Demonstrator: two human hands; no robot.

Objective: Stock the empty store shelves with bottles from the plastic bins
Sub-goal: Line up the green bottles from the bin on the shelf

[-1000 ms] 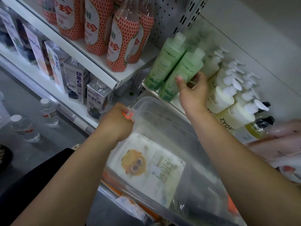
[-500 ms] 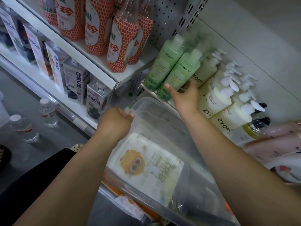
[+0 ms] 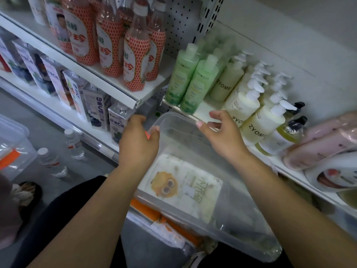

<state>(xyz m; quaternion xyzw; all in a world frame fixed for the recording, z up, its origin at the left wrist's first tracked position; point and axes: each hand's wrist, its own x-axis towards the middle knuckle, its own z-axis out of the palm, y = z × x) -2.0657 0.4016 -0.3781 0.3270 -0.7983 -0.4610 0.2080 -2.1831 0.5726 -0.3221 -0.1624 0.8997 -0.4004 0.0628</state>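
Left hand (image 3: 138, 144) on bin (image 3: 183, 138) rim; fingers (image 3: 148, 134) half-hidden

A bin (image 3: 174, 118) is set at lower centre; bottles (image 3: 201, 82) are lined on the shelf (image 3: 204, 111) above it, and cartons (image 3: 96, 107) are ranged at left.

A white upper shelf (image 3: 156, 88) at far left carries red-labelled bottles (image 3: 136, 60), and the lower shelf (image 3: 104, 135) beneath it holds upright cartons (image 3: 96, 109). The right shelf (image 3: 202, 111) bears green bottles (image 3: 195, 84), pale pump bottles (image 3: 241, 105), dark-capped bottles (image 3: 287, 130) and pink bottles (image 3: 324, 144) lying on their sides. On the grey floor (image 3: 48, 132) at left stand two water bottles (image 3: 74, 144).
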